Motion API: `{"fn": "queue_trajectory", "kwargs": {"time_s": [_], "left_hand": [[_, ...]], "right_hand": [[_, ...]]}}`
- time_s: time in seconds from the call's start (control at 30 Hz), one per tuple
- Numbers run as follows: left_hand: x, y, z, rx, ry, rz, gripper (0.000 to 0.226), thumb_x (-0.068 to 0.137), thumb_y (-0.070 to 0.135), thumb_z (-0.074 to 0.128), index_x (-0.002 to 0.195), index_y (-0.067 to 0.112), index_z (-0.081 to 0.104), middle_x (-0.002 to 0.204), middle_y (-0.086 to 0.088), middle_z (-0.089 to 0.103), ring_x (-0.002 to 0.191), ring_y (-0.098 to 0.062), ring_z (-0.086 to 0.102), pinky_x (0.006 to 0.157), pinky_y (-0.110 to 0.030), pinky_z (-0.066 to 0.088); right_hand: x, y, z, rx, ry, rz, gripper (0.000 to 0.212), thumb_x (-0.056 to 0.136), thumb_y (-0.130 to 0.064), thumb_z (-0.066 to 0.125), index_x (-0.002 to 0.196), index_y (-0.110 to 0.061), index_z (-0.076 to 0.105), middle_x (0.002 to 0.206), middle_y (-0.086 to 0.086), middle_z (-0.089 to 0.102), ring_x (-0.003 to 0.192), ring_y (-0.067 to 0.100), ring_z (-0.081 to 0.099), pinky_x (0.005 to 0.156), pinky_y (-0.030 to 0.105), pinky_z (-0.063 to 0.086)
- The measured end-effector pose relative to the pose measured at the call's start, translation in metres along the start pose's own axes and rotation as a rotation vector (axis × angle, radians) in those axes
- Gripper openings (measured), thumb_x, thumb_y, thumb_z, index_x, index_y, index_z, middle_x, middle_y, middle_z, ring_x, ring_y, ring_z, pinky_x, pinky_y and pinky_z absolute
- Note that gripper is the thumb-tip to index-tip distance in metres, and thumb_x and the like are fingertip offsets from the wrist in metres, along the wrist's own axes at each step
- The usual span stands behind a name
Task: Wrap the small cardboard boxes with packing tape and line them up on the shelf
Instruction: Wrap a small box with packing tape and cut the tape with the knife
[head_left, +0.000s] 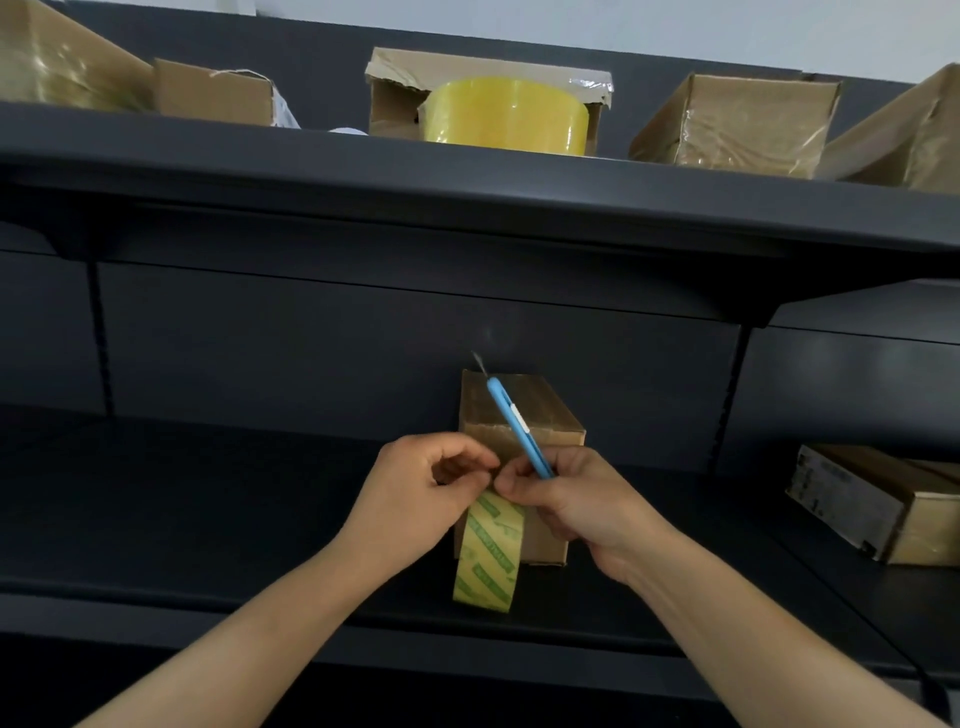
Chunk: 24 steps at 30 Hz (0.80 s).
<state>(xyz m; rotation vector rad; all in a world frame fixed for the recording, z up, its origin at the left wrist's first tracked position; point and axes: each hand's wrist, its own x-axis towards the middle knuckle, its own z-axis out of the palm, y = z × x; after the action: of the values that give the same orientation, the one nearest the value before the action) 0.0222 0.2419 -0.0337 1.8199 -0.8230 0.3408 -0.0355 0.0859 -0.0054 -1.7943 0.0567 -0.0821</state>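
Observation:
A small cardboard box (540, 410) stands on the dark lower shelf (208, 519), straight ahead. A roll of clear packing tape with green print (488, 556) hangs in front of the box's lower left. My left hand (415, 499) pinches the tape's end at the box's front top edge. Touching it from the right, my right hand (587, 504) grips a blue utility knife (519, 428). The knife's blade points up and away, over the top of the box.
On the upper shelf (467, 176) sit several tape-wrapped cardboard boxes (737, 124), and a torn open box holding a big yellow tape roll (506, 117). Another box (878, 501) lies on the lower shelf at the right.

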Motion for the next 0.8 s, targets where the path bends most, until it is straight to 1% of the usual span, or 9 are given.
{"fn": "queue_trajectory", "kwargs": {"time_s": [0.07,0.2,0.33,0.4,0.47,0.53,0.63,0.7,0.8], "left_hand": [[0.002,0.002,-0.003,-0.002,0.0,-0.025,0.021,0.079,0.011,0.074,0.085,0.031,0.072,0.079,0.013,0.071,0.078,0.0,0.066,0.073,-0.018,0.052],[0.003,0.006,-0.006,-0.016,-0.011,-0.026,0.021,0.075,0.012,0.078,0.086,0.029,0.072,0.078,0.01,0.071,0.078,-0.002,0.067,0.074,-0.02,0.054],[0.003,0.012,0.001,0.041,-0.009,-0.012,0.019,0.079,0.009,0.073,0.081,0.027,0.07,0.077,0.01,0.069,0.076,-0.001,0.064,0.071,-0.016,0.052],[0.003,0.015,0.007,0.027,-0.001,-0.027,0.017,0.079,0.009,0.073,0.078,0.026,0.069,0.075,0.01,0.068,0.074,0.0,0.063,0.069,-0.015,0.051],[0.004,0.018,0.012,-0.044,0.014,-0.07,0.017,0.077,0.009,0.075,0.076,0.024,0.068,0.074,0.007,0.068,0.072,-0.002,0.063,0.068,-0.016,0.052],[0.005,0.02,0.019,-0.136,0.003,-0.128,0.016,0.076,0.008,0.076,0.075,0.022,0.069,0.075,0.004,0.069,0.074,-0.005,0.066,0.071,-0.019,0.054],[0.006,0.023,0.031,-0.244,-0.036,-0.163,0.014,0.075,0.01,0.077,0.076,0.022,0.071,0.077,0.005,0.071,0.078,-0.007,0.068,0.076,-0.024,0.055],[0.005,0.024,0.039,-0.307,-0.061,-0.174,0.014,0.079,0.01,0.073,0.08,0.023,0.071,0.08,0.007,0.073,0.082,-0.005,0.068,0.078,-0.022,0.054],[0.002,0.029,0.052,-0.374,-0.101,-0.176,0.022,0.089,0.003,0.06,0.093,0.023,0.069,0.087,0.008,0.074,0.087,-0.001,0.068,0.076,-0.015,0.052]], "right_hand": [[-0.002,0.0,0.001,-0.013,0.021,-0.029,0.007,0.085,-0.007,0.068,0.08,-0.01,0.065,0.05,-0.013,0.059,0.039,-0.007,0.051,0.04,0.006,0.036],[-0.005,-0.001,0.003,-0.021,0.068,-0.071,0.006,0.084,-0.006,0.069,0.08,-0.01,0.066,0.057,-0.011,0.059,0.04,-0.007,0.051,0.041,0.006,0.036],[-0.01,-0.004,0.0,-0.054,0.069,-0.084,0.003,0.085,-0.008,0.069,0.084,-0.006,0.067,0.047,-0.014,0.057,0.038,-0.006,0.05,0.04,0.006,0.035],[-0.014,-0.005,-0.005,-0.039,0.063,-0.068,0.004,0.085,-0.008,0.069,0.085,-0.006,0.066,0.045,-0.012,0.056,0.036,-0.004,0.049,0.039,0.008,0.035],[-0.018,-0.006,-0.012,-0.036,0.059,-0.035,0.005,0.086,-0.012,0.068,0.084,-0.008,0.065,0.045,-0.01,0.055,0.035,-0.001,0.044,0.039,0.011,0.032],[-0.021,-0.006,-0.019,-0.053,0.061,-0.007,0.006,0.086,-0.015,0.068,0.084,-0.011,0.065,0.047,-0.009,0.053,0.037,0.001,0.038,0.04,0.015,0.029],[-0.027,-0.005,-0.031,-0.103,0.072,0.017,0.007,0.086,-0.017,0.068,0.081,-0.014,0.066,0.049,-0.009,0.054,0.039,0.001,0.038,0.042,0.016,0.028],[-0.031,-0.004,-0.04,-0.149,0.111,0.021,0.008,0.086,-0.02,0.068,0.081,-0.014,0.066,0.053,-0.008,0.056,0.039,0.001,0.04,0.043,0.016,0.029],[-0.037,-0.002,-0.052,-0.181,0.197,0.019,0.011,0.087,-0.019,0.068,0.086,-0.009,0.067,0.062,-0.001,0.057,0.041,0.001,0.042,0.043,0.016,0.031]]}}
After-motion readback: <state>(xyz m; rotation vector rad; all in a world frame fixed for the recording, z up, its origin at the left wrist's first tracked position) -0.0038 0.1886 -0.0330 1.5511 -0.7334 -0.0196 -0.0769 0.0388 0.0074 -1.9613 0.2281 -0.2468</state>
